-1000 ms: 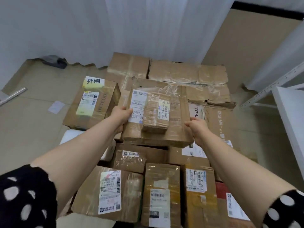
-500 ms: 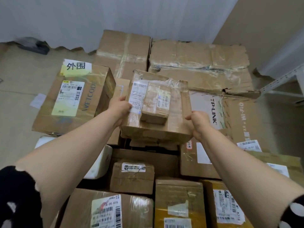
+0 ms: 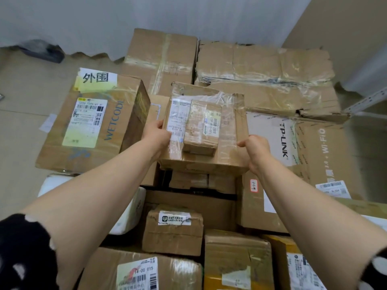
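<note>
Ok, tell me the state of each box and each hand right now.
Taped box, sealed, held over the pile.
Small parcel, sealed, lying on the taped box.
Left hand, grips the taped box's left edge.
Right hand, grips its right edge.
WETCODE box, taped shut, tilted.
Rear box, crumpled, edge torn.

Both arms extended forward, forearms bare, wrists straight. Left hand (image 3: pixel 156 133) grips the left edge of the taped box (image 3: pixel 230 122), thumb on top. Right hand (image 3: pixel 254 150) grips the opposite edge, thumb on top, fingers hidden beneath.
</note>
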